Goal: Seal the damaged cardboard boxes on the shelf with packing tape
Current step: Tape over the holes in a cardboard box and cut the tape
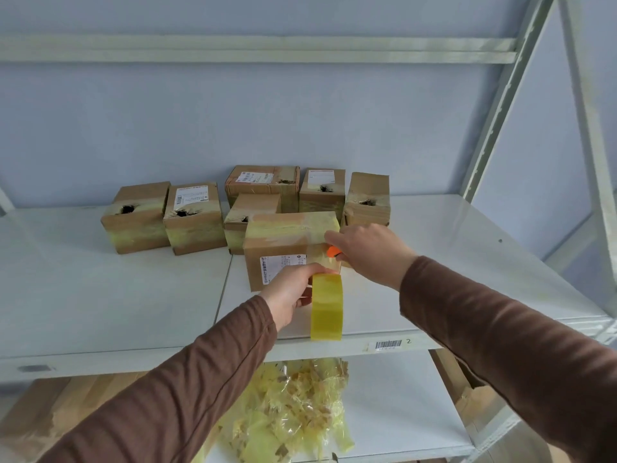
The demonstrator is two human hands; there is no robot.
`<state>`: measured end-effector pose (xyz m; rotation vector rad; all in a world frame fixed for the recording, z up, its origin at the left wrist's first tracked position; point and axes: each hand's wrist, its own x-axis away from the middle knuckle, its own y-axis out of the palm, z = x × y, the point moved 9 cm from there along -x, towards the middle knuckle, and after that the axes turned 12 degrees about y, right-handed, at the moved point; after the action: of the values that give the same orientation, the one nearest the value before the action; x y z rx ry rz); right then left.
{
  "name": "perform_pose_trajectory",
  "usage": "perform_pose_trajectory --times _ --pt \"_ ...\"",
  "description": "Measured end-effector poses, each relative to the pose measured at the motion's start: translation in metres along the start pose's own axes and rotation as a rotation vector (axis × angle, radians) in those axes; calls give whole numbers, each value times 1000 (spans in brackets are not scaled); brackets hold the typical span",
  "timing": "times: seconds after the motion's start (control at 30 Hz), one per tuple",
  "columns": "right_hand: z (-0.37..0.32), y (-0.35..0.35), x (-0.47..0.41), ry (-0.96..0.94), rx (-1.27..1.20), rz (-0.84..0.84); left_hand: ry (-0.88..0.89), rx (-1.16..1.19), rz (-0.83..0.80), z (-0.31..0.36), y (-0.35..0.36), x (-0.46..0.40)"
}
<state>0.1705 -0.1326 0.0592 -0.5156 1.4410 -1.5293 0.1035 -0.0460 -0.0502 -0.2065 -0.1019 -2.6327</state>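
A cardboard box point(287, 238) with yellowish tape across its top and a white label on its front stands at the front middle of the white shelf point(133, 295). My left hand point(290, 292) grips a roll of yellow packing tape point(327, 307) just in front of the box, with a strip running up to the box's right front corner. My right hand point(370, 252) rests at that corner and holds a small orange cutter point(333, 251) against the tape. Behind stand several more boxes, such as the leftmost box point(137, 217), most with dark torn holes.
A heap of crumpled yellow tape scraps point(293, 409) lies on the lower shelf. Metal shelf uprights point(500, 98) rise at the right. A barcode sticker point(387, 344) marks the shelf's front edge. More cardboard sits at the lower left point(50, 412).
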Motion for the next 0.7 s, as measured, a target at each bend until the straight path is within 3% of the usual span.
perform_pose_trajectory --times 0.2,0.27,0.43,0.53,0.7 --pt "-1 5 -13 -36 190 -60 -11 -101 -22 2 -5 -8" --pt "4 17 -9 -26 244 -151 -64 -72 -51 -6 -5 -7" --pt "25 16 -8 85 80 -224 -72 -115 -100 -3 -14 -2" --pt "32 6 -6 154 -207 -309 -3 -286 -147 18 -25 9" --pt "7 -5 25 277 -1184 -207 333 -466 -179 57 -60 46"
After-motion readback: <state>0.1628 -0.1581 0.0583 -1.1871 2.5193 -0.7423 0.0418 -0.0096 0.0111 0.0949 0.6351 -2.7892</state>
